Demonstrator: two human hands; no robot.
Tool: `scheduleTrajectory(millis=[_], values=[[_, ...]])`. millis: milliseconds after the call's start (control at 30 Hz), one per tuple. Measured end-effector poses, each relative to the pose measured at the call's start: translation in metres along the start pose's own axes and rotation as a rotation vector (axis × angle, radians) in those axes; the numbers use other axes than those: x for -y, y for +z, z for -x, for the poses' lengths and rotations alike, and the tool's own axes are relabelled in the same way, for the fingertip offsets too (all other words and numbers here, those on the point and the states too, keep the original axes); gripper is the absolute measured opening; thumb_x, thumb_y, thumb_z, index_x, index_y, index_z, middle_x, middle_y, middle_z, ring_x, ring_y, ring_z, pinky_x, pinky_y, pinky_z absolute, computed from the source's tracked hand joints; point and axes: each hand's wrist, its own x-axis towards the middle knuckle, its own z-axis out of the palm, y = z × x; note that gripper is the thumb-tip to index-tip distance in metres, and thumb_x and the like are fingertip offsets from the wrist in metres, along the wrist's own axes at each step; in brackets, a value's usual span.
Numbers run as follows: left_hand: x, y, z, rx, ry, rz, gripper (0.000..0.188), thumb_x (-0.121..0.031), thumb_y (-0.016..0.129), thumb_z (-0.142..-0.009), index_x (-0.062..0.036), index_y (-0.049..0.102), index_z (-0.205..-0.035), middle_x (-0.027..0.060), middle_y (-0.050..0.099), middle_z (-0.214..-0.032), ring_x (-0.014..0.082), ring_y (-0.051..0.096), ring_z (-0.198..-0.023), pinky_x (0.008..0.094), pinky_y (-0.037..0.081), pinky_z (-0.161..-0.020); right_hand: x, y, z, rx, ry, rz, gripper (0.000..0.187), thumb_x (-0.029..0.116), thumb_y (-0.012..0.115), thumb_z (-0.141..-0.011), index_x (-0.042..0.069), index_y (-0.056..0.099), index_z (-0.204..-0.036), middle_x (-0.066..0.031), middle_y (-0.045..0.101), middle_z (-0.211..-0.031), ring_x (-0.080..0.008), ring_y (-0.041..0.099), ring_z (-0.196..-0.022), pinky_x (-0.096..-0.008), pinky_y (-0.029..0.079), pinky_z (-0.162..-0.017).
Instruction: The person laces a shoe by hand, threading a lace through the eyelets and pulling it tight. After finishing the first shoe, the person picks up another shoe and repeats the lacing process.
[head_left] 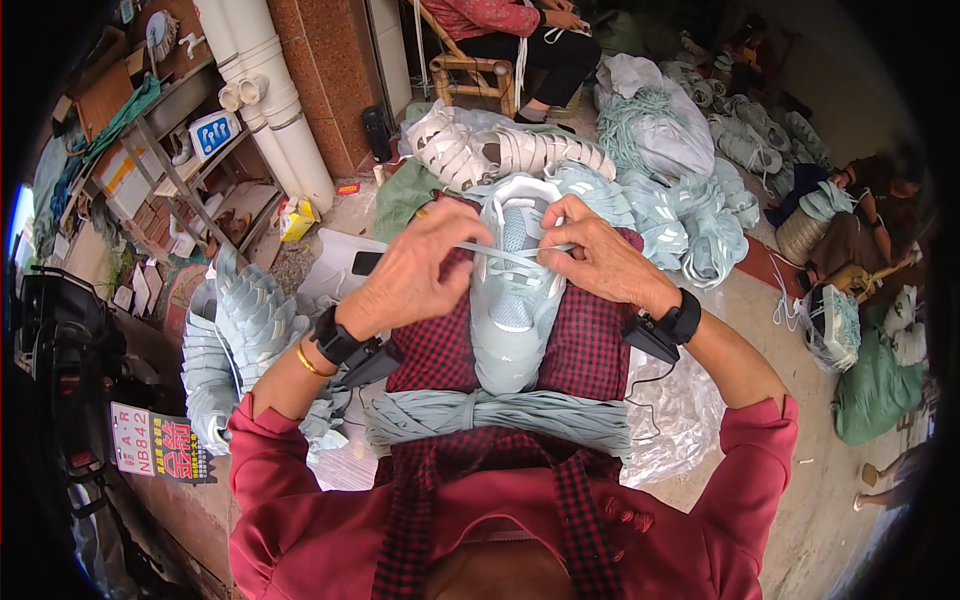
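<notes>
A pale blue-grey shoe upper (510,345) lies lengthwise on my lap, its toe toward me and the opening away from me. A flat pale shoelace (508,252) crosses it between my hands. My left hand (425,268) is at the shoe's left side, with curled fingers closed on the lace. My right hand (600,258) pinches the lace between thumb and fingers at the right edge of the eyelets. Across my lap, nearer my body, rests a tied bundle of pale laces (500,420). A red-and-black checked apron (432,345) lies under the shoe.
Stacked pale blue uppers (240,335) stand at my left; more uppers (690,225) and white ones (510,150) are piled ahead. A phone (366,263) lies beyond my left forearm. A shelf (185,170) stands far left. Other people sit ahead and at the right, near a green sack (880,395).
</notes>
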Motion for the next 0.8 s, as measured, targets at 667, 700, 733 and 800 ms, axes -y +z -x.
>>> scheduleTrajectory(millis=[667,700,733,800], values=[[0.000,0.057,0.006,-0.319,-0.230,0.174,0.011,0.003,0.066,-0.083,-0.0005,0.062,-0.093,0.0091,0.059,-0.081,0.0189,0.064,-0.066,0.0292,0.053,-0.058,-0.009,-0.005,0.010,-0.173,-0.050,-0.251,0.012,0.015,0.071,-0.087,0.004,0.075,-0.087,-0.0038,0.059,-0.103,-0.0115,0.056,-0.083,-0.0262,0.046,-0.068],[-0.006,0.056,0.005,-0.298,-0.209,0.181,0.013,0.004,0.066,-0.082,-0.0005,0.062,-0.095,0.0096,0.059,-0.083,0.0191,0.064,-0.066,0.0291,0.054,-0.059,-0.020,-0.011,0.016,-0.239,-0.128,-0.291,0.012,0.014,0.071,-0.088,0.003,0.076,-0.087,-0.0032,0.059,-0.102,-0.0105,0.056,-0.083,-0.0251,0.045,-0.066],[-0.008,0.054,0.007,-0.288,-0.199,0.184,0.016,0.004,0.065,-0.082,-0.0004,0.061,-0.097,0.0101,0.058,-0.085,0.0193,0.064,-0.066,0.0290,0.054,-0.059,-0.026,-0.019,0.017,-0.291,-0.210,-0.334,0.012,0.013,0.070,-0.089,0.003,0.076,-0.087,-0.0026,0.059,-0.101,-0.0094,0.055,-0.082,-0.0240,0.044,-0.063],[-0.007,0.052,0.007,-0.256,-0.186,0.184,0.020,0.004,0.065,-0.080,-0.0005,0.060,-0.099,0.0107,0.056,-0.089,0.0196,0.065,-0.067,0.0293,0.054,-0.058,-0.032,-0.035,0.040,-0.341,-0.031,-0.493,0.013,0.011,0.069,-0.091,0.001,0.077,-0.088,-0.0010,0.059,-0.098,-0.0081,0.054,-0.081,-0.0231,0.043,-0.064]])
